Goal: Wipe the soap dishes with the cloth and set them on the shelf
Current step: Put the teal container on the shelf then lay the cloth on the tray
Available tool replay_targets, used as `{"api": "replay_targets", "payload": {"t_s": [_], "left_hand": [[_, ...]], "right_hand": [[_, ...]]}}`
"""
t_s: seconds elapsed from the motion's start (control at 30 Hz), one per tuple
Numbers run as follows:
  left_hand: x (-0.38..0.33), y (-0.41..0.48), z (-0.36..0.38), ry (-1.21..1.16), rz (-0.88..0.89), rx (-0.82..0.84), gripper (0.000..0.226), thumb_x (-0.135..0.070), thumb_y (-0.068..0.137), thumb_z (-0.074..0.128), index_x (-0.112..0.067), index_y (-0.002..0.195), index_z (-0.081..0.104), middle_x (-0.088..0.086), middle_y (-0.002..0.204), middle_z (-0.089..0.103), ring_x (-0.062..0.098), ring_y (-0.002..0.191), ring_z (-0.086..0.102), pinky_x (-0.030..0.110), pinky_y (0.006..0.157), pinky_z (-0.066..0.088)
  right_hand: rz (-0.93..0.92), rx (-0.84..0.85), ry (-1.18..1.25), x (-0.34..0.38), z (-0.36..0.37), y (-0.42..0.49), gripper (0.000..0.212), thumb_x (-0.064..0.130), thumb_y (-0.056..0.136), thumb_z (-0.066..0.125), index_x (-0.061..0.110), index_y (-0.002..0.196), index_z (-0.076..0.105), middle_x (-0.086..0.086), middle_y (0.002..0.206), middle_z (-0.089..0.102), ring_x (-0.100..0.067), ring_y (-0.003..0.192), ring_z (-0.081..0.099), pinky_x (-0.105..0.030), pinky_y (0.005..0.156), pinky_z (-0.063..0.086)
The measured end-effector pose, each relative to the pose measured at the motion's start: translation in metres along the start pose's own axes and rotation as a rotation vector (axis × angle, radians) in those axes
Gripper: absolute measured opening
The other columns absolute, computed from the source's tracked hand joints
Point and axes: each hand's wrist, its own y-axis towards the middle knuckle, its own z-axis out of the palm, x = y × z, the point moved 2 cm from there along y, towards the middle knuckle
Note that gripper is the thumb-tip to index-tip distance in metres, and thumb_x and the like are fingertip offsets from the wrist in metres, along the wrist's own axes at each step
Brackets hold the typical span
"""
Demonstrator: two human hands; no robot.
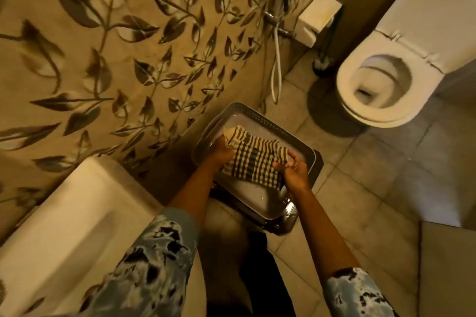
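Observation:
A checked cloth (253,157) is stretched between both hands over a rectangular grey tub (296,143) that stands on the bathroom floor. My left hand (219,153) grips the cloth's left end, and my right hand (293,168) pinches its right end. The cloth hangs just above or in the tub's pale inside. No soap dish shows in this view, and no shelf is plainly visible.
A white washbasin (67,226) juts out at the lower left under the leaf-patterned wall. An open toilet (381,90) stands at the upper right, with a toilet brush (322,63) and a hand-shower hose (277,69) beside it. Tiled floor stretches to the right of the tub.

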Motion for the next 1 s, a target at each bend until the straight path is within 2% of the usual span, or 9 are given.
{"api": "replay_targets", "payload": {"t_s": [0.1,0.2,0.33,0.43,0.57,0.67,0.83,0.93,1.0], "left_hand": [[0.008,0.028,0.013,-0.045,0.015,0.039,0.062,-0.009,0.096,0.048,-0.012,0.149,0.016,0.012,0.155,0.023,0.031,0.139,0.029,0.037,0.106,0.033],[0.015,0.049,0.024,-0.058,0.023,0.059,0.059,-0.005,0.095,0.047,-0.010,0.148,0.021,0.014,0.152,0.028,0.033,0.137,0.032,0.040,0.105,0.034],[0.017,0.072,0.033,-0.039,0.042,0.024,0.056,-0.004,0.096,0.045,-0.009,0.147,0.023,0.014,0.152,0.029,0.031,0.138,0.031,0.038,0.108,0.031],[0.017,0.083,0.037,-0.007,0.083,-0.037,0.055,-0.005,0.096,0.046,-0.006,0.146,0.024,0.015,0.153,0.028,0.031,0.139,0.029,0.036,0.110,0.027],[0.020,0.093,0.043,-0.009,0.113,-0.104,0.049,-0.005,0.096,0.047,-0.004,0.142,0.033,0.017,0.149,0.035,0.032,0.137,0.033,0.036,0.110,0.028],[0.025,0.100,0.046,0.013,0.154,-0.131,0.048,0.000,0.094,0.048,-0.006,0.141,0.038,0.017,0.146,0.040,0.032,0.136,0.036,0.037,0.110,0.030],[0.031,0.111,0.048,-0.029,0.177,-0.168,0.042,-0.006,0.093,0.054,-0.008,0.134,0.048,0.014,0.138,0.050,0.030,0.130,0.044,0.037,0.105,0.037],[0.035,0.115,0.048,-0.074,0.189,-0.189,0.043,-0.008,0.091,0.057,-0.008,0.133,0.049,0.013,0.136,0.052,0.028,0.128,0.046,0.035,0.102,0.039],[0.037,0.117,0.045,-0.117,0.207,-0.213,0.041,-0.006,0.088,0.060,-0.008,0.128,0.053,0.013,0.129,0.057,0.027,0.122,0.051,0.030,0.094,0.041]], "right_hand": [[0.031,0.010,-0.017,-0.021,0.000,0.023,0.062,-0.011,0.084,0.059,0.012,0.140,0.043,-0.011,0.136,0.055,-0.020,0.116,0.056,-0.035,0.092,0.053],[0.038,-0.006,-0.043,-0.036,0.002,0.040,0.063,-0.012,0.085,0.056,0.015,0.140,0.043,-0.009,0.135,0.055,-0.019,0.116,0.055,-0.029,0.086,0.054],[0.023,-0.018,-0.046,-0.044,0.007,0.059,0.067,-0.013,0.084,0.054,0.017,0.142,0.041,-0.008,0.139,0.052,-0.020,0.121,0.054,-0.038,0.094,0.054],[0.012,-0.031,-0.048,-0.047,0.014,0.066,0.067,-0.015,0.085,0.052,0.016,0.143,0.040,-0.007,0.140,0.051,-0.013,0.117,0.052,-0.017,0.075,0.055],[0.024,-0.035,-0.009,-0.054,0.022,0.069,0.066,-0.014,0.085,0.053,0.015,0.143,0.038,-0.008,0.141,0.050,-0.009,0.112,0.050,-0.011,0.069,0.054],[0.015,-0.041,-0.040,-0.060,0.027,0.068,0.067,-0.013,0.086,0.053,0.016,0.144,0.036,-0.007,0.144,0.047,-0.009,0.115,0.047,-0.012,0.073,0.053],[-0.098,-0.045,-0.223,-0.069,0.022,0.068,0.068,-0.014,0.087,0.048,0.017,0.145,0.033,-0.007,0.143,0.046,-0.021,0.126,0.051,-0.028,0.098,0.047],[-0.054,-0.061,-0.017,-0.070,0.026,0.069,0.066,-0.013,0.089,0.047,0.021,0.144,0.036,0.003,0.133,0.048,-0.005,0.096,0.057,-0.015,0.069,0.054],[0.013,-0.137,0.037,-0.071,0.027,0.072,0.050,0.007,0.096,0.047,0.021,0.143,0.040,-0.002,0.139,0.048,-0.012,0.096,0.056,-0.026,0.066,0.053]]}}
